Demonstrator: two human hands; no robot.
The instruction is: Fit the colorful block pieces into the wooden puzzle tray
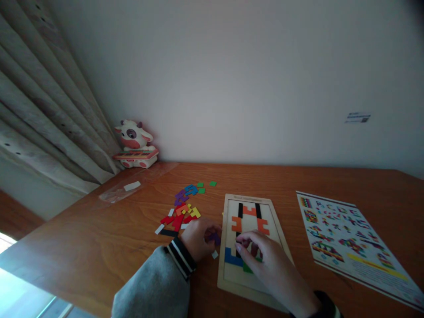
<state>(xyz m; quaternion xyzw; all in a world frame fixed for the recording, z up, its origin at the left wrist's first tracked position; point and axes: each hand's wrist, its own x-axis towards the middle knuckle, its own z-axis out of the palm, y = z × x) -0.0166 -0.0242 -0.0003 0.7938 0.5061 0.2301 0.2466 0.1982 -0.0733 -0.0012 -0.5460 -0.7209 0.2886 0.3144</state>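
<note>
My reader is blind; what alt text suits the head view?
A right hand is over a framed puzzle board; the left hand, beside it, touches a purple piece. Loose colored pieces, a printed sheet and a cow toy share the table.

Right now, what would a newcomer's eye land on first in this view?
Probably the pale puzzle board at lower centre, with orange, black, blue and green pieces laid in it and the right hand over it. Next, the bright loose pieces scattered to its left, near the left hand. Then the cow toy at back left and the colourful printed sheet on the right.
</note>
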